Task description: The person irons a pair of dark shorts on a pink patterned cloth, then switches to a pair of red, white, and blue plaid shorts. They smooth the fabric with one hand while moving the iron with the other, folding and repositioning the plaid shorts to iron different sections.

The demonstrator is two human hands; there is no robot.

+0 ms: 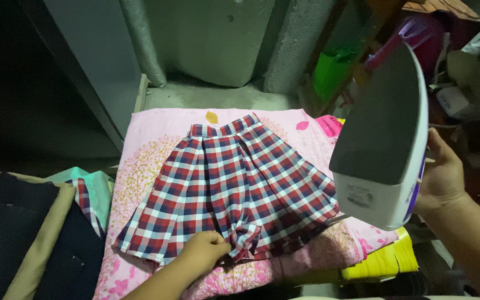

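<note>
Head view: left hand point(204, 250), bottom center, fingers curled, pinches hem of plaid skirt point(234, 189) on pink surface point(140, 150). Right hand point(443, 175), right edge, grip closed on iron point(384, 144), tipped up w/ soleplate showing.

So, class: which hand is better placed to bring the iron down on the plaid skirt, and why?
Probably the right hand: it holds the iron lifted beside the skirt. The left hand is pinching the skirt's near hem on the pink cover.
</note>
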